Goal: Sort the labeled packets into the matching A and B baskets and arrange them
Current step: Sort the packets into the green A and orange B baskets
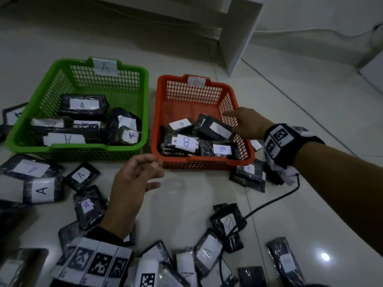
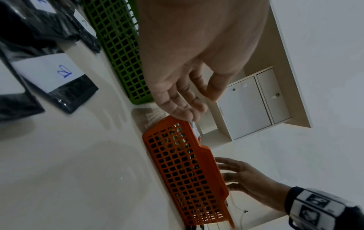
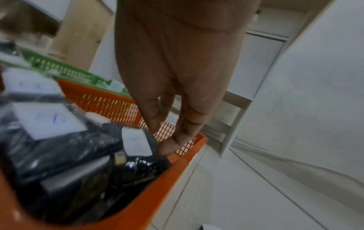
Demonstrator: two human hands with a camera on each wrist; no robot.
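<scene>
Packets everywhere on the floor! Right hand [image 1: 247, 123] reaches over the orange basket [image 1: 244, 160] marked B, grip wide, fingers straight above a dark packet [image 1: 215, 129] lying on the pile inside. Left hand [image 1: 132, 183] hovers just in front of that basket, grip loose and holding nothing. Green basket [image 1: 31, 112] marked A sits alongside, holding A packets [image 1: 84, 105].

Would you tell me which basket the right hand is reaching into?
The orange basket, labelled B; the right hand extends over its right wall, while the green basket sits further left.
</scene>
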